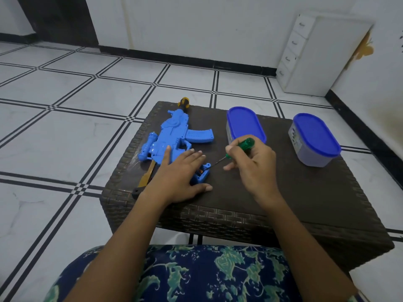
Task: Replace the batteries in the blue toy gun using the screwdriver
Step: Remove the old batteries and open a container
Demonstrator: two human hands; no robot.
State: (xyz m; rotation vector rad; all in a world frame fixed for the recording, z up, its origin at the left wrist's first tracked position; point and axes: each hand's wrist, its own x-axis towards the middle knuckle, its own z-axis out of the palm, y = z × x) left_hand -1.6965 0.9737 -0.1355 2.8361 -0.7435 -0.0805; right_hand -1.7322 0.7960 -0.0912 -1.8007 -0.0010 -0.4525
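Slip risk at the screw

The right grip (250,164) curls round the screwdriver (242,147), its slanted tip at the near end of the blue toy gun (174,131), left on the surface (283,192). The flat-fingered left grip (181,171) pins the gun, but the tip could skid.

Even, soft indoor light with faint shadows; wide-angle bending at the edges; slightly soft, perhaps compressed.

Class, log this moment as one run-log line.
left hand: presses blue toy gun | right hand: grips green screwdriver | tip: at gun's near end
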